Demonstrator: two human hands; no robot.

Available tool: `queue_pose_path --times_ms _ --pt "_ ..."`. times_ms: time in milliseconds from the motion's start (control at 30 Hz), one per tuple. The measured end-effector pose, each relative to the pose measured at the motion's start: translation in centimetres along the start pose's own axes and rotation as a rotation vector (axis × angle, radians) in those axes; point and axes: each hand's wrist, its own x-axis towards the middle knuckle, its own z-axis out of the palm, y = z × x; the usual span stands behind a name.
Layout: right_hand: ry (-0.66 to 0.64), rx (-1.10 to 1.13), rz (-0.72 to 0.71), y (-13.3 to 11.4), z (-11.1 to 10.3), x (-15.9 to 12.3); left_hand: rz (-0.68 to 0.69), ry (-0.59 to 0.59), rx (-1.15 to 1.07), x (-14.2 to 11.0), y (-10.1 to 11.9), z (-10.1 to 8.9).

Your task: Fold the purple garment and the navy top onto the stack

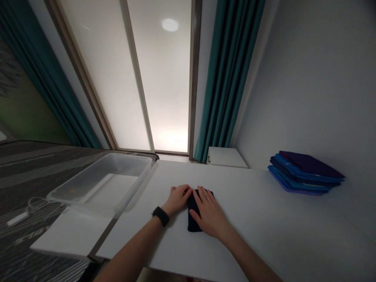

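My open right hand (207, 211) lies flat on a folded dark cloth (194, 215), perhaps navy, and my open left hand (177, 199) touches its edge. The cloth sits on a white bench (264, 219), between a clear plastic tub (100, 180) and a stack of folded blue and purple fabric (305, 174).

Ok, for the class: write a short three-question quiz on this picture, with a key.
1. On which wrist is the black watch, left or right?
2. True or false: the right hand lies on the dark folded cloth.
3. The top layer of the stack at the far right is: A) white, B) purple, C) green.

Key: 1. Left. 2. True. 3. B.
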Motion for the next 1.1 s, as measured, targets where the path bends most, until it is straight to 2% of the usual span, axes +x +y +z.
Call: queue_pose_path --times_ms 167,333,433,633,900,1100 --pt "-0.015 0.055 -0.039 0.0 -1.3 -0.3 0.029 0.007 0.049 -0.3 0.0 0.0" --pt "-0.100 0.119 -0.224 -0.5 -3.6 -2.0 0.062 0.026 0.019 -0.6 0.2 -0.2" --pt "-0.137 0.112 -0.272 -0.2 -4.1 -3.0 0.070 0.026 -0.008 -0.7 0.3 -0.3" --pt "-0.135 0.089 -0.256 0.8 -3.9 -3.6 0.092 -0.006 0.056 -0.7 0.3 -0.4" --pt "-0.150 0.088 -0.256 1.9 -4.0 -3.3 0.049 -0.037 0.094 -0.3 0.5 0.0" --pt "-0.134 0.174 -0.046 3.5 -3.2 -4.3 0.052 -0.037 0.103 -0.3 0.6 0.0"
